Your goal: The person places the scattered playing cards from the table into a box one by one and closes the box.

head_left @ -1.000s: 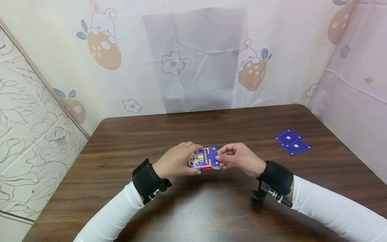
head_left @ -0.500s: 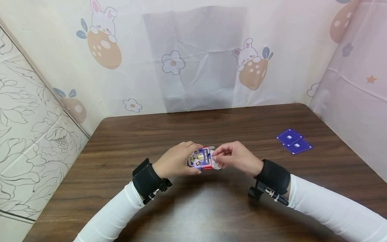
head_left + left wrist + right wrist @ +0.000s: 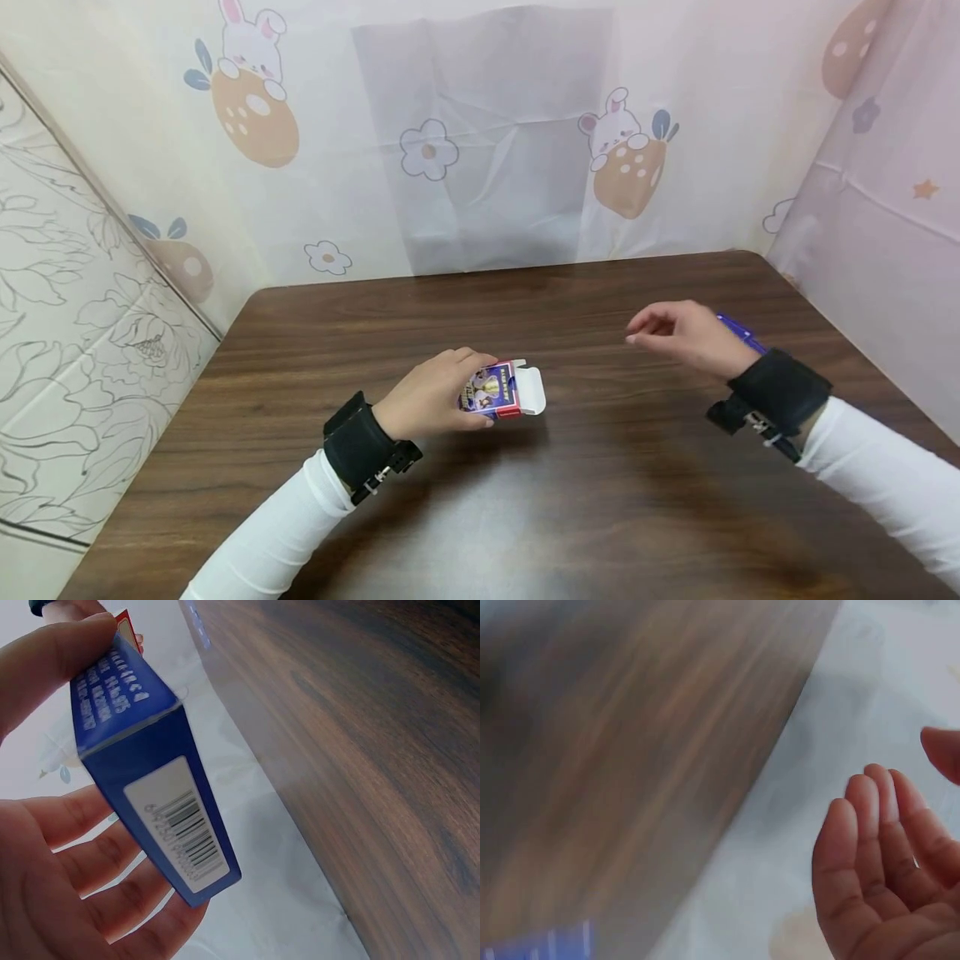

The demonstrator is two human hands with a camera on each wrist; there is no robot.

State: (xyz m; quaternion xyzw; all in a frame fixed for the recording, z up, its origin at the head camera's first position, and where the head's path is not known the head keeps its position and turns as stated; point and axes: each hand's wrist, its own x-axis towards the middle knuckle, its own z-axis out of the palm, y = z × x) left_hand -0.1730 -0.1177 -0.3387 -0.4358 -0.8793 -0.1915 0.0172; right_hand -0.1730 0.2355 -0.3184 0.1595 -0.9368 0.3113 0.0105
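My left hand (image 3: pixel 431 396) grips a small blue card box (image 3: pixel 487 392) above the table, thumb on one side and fingers on the other. The box has a red edge and a colourful picture, and its white end flap (image 3: pixel 531 390) sticks out to the right. In the left wrist view the barcode end (image 3: pixel 180 825) of the box faces the camera. My right hand (image 3: pixel 693 337) hovers over the right part of the table with fingers loosely bent and nothing between them. Two blue cards (image 3: pixel 738 331) lie behind it, mostly hidden by the hand and wrist.
A brown wood-grain table (image 3: pixel 375 325) lies under both hands. Behind it hangs a pale printed curtain (image 3: pixel 495 167), with another curtain at the right and a floral panel (image 3: pixel 82 367) at the left.
My right hand lifted the box's end flap, then left the box and moved right, in front of the blue cards. My left hand kept its grip on the box.
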